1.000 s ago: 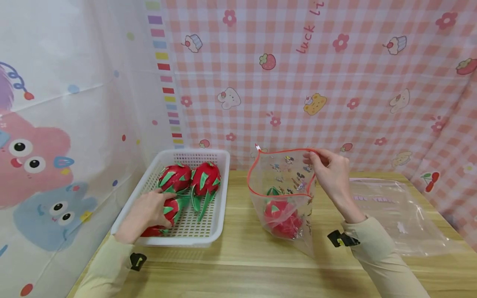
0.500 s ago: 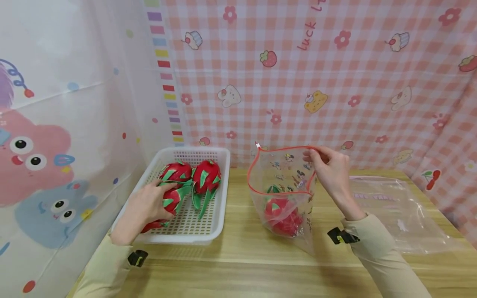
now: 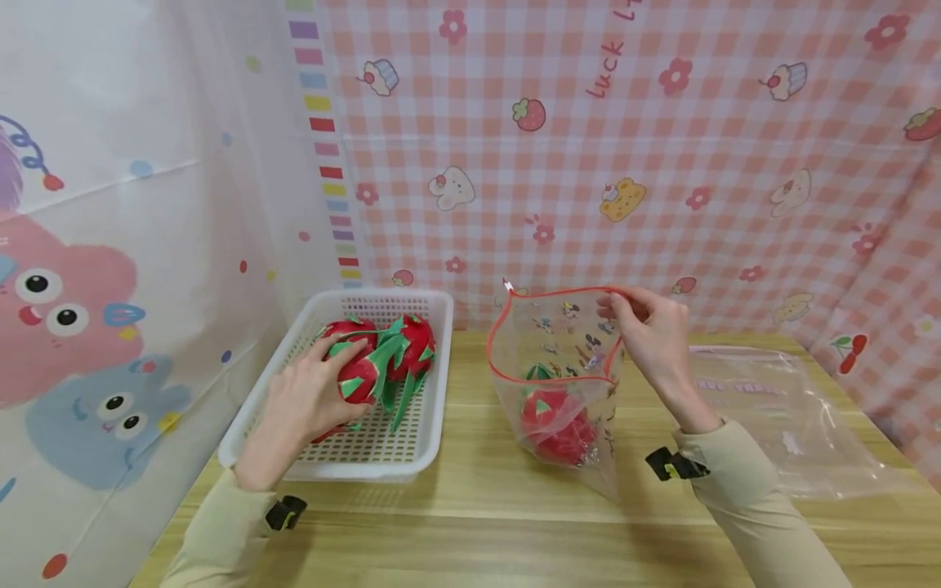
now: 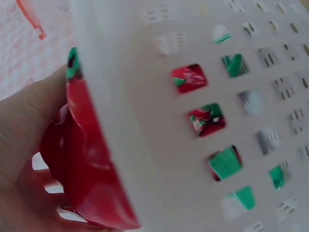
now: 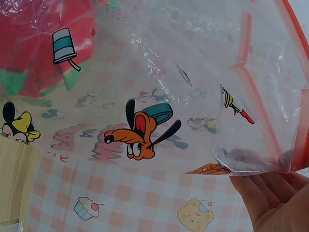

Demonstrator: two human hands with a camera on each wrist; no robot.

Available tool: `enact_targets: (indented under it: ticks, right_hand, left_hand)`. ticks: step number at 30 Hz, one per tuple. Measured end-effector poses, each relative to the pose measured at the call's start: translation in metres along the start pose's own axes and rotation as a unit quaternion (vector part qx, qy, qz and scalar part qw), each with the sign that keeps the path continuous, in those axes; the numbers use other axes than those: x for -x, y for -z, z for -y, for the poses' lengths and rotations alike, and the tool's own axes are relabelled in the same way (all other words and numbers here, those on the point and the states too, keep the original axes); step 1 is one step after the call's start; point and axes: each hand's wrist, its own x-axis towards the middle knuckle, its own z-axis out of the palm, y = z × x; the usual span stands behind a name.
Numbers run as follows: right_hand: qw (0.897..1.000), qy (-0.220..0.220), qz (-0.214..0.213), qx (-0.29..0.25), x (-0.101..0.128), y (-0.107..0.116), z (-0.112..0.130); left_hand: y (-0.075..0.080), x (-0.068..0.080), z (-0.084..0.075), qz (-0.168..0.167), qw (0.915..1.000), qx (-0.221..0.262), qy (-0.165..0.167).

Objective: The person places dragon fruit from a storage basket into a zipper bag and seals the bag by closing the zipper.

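My left hand [image 3: 305,400] grips a red dragon fruit [image 3: 359,382] with green leafy scales, over the white perforated basket [image 3: 441,384]. In the left wrist view, the fingers wrap the dragon fruit [image 4: 91,164] beside the basket wall [image 4: 130,121]. Other dragon fruits [image 3: 416,333] lie in the basket, partly hidden by the hand and the held one. My right hand [image 3: 657,343] pinches the red-edged mouth of a clear cartoon-print zip bag [image 3: 547,327], which stands open. Inside the bag sits red dragon fruit [image 3: 562,433]. The right wrist view shows fingers [image 5: 270,193] at the bag's edge.
A second clear plastic bag [image 3: 787,425] lies flat on the wooden table [image 3: 470,531] at the right. A pink checked cloth [image 3: 470,147] hangs behind, and a white printed cloth [image 3: 184,245] borders the left side.
My left hand has taken hold of a dragon fruit at the basket's left side and moved it up and to the right. The right hand and bag stay in place.
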Motion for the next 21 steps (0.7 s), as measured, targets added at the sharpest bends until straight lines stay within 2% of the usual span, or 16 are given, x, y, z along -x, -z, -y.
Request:
enact_targets:
  ticks: [6,8,15,21]
  right_hand:
    - [1.0,0.003,-0.001,0.004,0.0,0.001,-0.001]
    - [1.0,0.004,-0.002,0.007,0.001,0.001,-0.001]
    - [1.0,0.009,0.0,0.008,0.0,0.001,0.002]
    - [1.0,0.01,0.0,0.012,0.0,0.0,0.004]
  left_hand:
    - [0.003,-0.002,-0.006,-0.083,0.995,0.051,-0.025]
    - [0.005,-0.002,-0.008,-0.094,0.9928,0.072,-0.023]
    - [0.015,-0.006,-0.02,-0.102,0.9834,0.149,0.016]
    - [0.024,-0.01,-0.03,-0.071,0.9702,0.224,0.06]
